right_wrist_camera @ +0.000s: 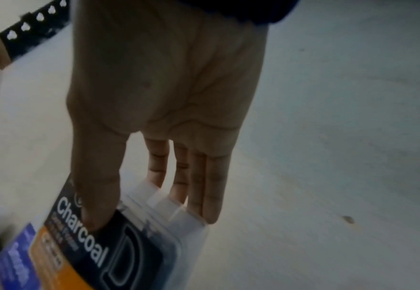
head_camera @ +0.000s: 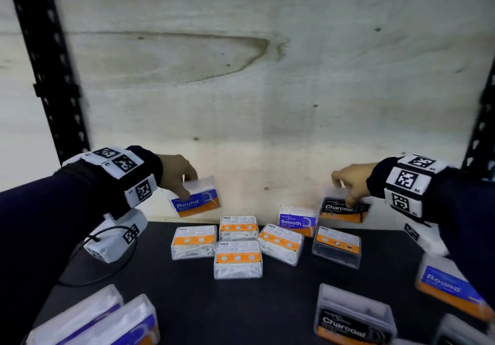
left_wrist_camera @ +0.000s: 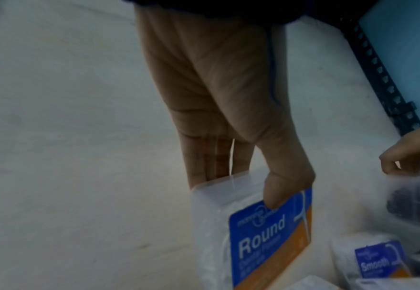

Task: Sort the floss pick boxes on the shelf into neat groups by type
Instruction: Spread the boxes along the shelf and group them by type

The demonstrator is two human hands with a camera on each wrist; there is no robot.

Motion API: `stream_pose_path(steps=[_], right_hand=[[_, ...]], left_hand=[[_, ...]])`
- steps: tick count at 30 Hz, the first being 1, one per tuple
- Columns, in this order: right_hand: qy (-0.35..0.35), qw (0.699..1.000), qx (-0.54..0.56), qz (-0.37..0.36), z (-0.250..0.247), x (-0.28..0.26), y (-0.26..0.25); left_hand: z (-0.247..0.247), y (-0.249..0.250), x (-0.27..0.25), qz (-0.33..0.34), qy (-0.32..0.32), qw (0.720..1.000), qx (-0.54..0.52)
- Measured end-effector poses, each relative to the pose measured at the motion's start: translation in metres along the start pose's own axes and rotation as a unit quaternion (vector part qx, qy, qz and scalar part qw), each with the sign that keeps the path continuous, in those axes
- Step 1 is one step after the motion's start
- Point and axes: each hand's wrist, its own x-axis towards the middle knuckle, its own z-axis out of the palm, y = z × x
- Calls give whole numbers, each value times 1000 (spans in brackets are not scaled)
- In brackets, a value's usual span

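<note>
My left hand [head_camera: 178, 174] holds a clear box labelled Round [head_camera: 197, 200] in the air near the back left of the dark shelf [head_camera: 166, 285]. My thumb presses the blue label and my fingers lie behind the box, pinching it from above. My right hand [head_camera: 348, 181] pinches a Charcoal box [head_camera: 344, 209] the same way, thumb on the black label, fingers straight down its back; I cannot tell whether its lower edge touches the shelf. I judge that gripping each by its top edge keeps the label facing me, so I can read the type before choosing its group.

Between my hands a Smooth box [head_camera: 297, 222] stands upright against the plywood back wall [head_camera: 267, 76]. In front of it, four white-filled boxes [head_camera: 237, 248] lie label-down in a loose cluster, and one dark-filled box [head_camera: 336, 246] lies just to their right. The boxes are see-through: pale picks show in the white ones, dark picks in the charcoal ones. Nearer me lie another Charcoal box [head_camera: 353, 320], a second Round box [head_camera: 450, 285] and two blue-labelled boxes [head_camera: 107, 323]. Sorting looks barely begun.
</note>
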Motion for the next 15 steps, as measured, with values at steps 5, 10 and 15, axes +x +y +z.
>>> stream_pose_path(steps=[5, 10, 15], right_hand=[[-12, 1000, 9, -17, 2, -43, -7], [-47, 999, 5, -16, 22, -76, -13], [-57, 998, -25, -15, 41, -94, -22]], left_hand=[[-9, 13, -39, 12, 8, 999, -46], [-5, 31, -72, 32, 2, 998, -56], [-2, 46, -92, 48, -13, 997, -63]])
